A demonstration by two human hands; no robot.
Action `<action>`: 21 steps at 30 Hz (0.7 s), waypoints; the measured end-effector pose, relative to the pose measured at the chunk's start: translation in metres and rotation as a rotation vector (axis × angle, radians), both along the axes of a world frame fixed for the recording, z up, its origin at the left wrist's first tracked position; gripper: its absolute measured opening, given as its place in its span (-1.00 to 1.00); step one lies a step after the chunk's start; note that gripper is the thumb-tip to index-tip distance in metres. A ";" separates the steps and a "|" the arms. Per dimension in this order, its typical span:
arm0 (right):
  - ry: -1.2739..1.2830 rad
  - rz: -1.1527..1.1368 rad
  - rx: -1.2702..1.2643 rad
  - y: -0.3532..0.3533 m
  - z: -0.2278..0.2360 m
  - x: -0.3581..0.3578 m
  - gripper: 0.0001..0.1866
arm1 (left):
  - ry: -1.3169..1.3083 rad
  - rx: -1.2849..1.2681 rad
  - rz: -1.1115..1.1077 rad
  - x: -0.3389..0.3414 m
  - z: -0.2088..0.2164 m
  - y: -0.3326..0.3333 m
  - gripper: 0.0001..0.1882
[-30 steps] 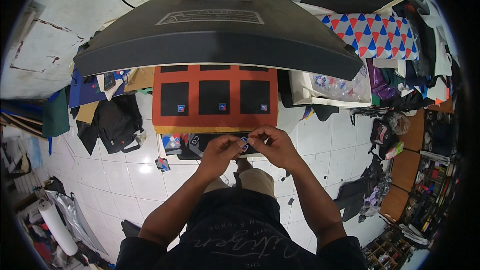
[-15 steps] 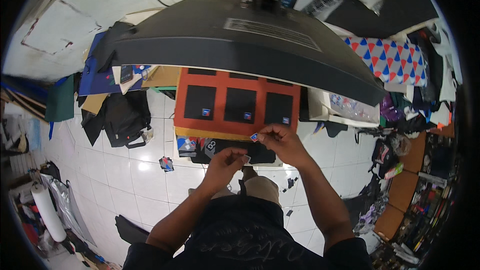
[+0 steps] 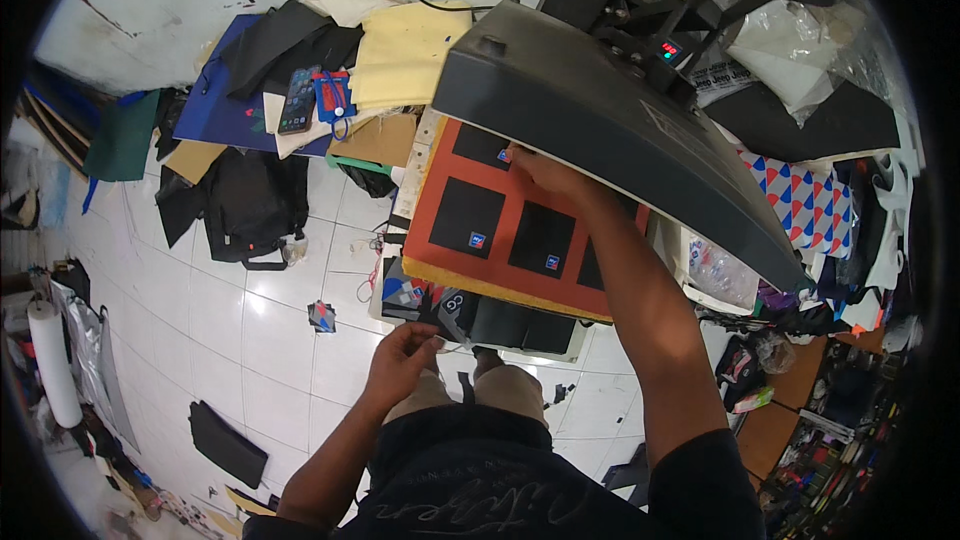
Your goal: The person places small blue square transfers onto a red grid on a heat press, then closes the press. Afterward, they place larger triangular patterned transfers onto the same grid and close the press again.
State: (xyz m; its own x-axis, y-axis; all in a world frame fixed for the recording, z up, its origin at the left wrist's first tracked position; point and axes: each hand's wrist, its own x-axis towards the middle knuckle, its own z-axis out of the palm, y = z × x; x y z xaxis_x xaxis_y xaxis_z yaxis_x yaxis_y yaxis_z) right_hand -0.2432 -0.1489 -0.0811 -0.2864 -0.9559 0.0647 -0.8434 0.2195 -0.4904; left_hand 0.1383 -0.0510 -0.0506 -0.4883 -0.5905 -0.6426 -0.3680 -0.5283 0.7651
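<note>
My right hand (image 3: pixel 548 176) reaches under the raised upper plate (image 3: pixel 590 100) of a heat press. Its fingertips are closed at a small blue square label (image 3: pixel 503 155) on the far-left black rectangular piece (image 3: pixel 472 147). That piece lies on the orange-red pad (image 3: pixel 424 258) with several others. A nearer black piece (image 3: pixel 466 208) and its right neighbour (image 3: pixel 540 230) each bear a like label near the lower right corner. My left hand (image 3: pixel 396 362) hovers before the shelf below the pad, fingertips pinched together; what they hold is too small to make out.
Left of the press lie a phone (image 3: pixel 299 100), a yellow cloth (image 3: pixel 405 55) and a blue folder (image 3: pixel 215 110). A black backpack (image 3: pixel 255 205) and small printed pieces (image 3: pixel 321 316) lie on the tiled floor. To the right stands a white tray (image 3: pixel 722 302) with clear plastic.
My right hand has moved from in front of the pad, carrying the small label, to the far-left black piece. My left hand has drawn left and nearer. The view has turned and shifted.
</note>
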 end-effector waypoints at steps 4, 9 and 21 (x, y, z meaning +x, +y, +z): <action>0.048 -0.002 0.038 -0.018 -0.013 0.000 -0.76 | 0.020 -0.009 0.048 0.015 -0.018 -0.002 -0.76; 0.020 -0.007 0.090 -0.019 -0.021 0.001 -0.77 | -0.005 -0.014 0.014 0.018 -0.020 -0.006 -0.75; -0.034 -0.039 0.107 -0.008 -0.021 0.017 -0.80 | -0.011 -0.009 -0.034 0.013 -0.023 -0.009 -0.75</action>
State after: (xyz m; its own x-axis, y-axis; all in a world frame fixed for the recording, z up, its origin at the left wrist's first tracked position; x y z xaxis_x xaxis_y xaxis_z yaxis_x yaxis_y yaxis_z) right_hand -0.2265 -0.1572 -0.1026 -0.3235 -0.9451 -0.0473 -0.8168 0.3041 -0.4903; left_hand 0.1512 -0.0601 -0.0737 -0.5007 -0.5800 -0.6426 -0.3940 -0.5083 0.7658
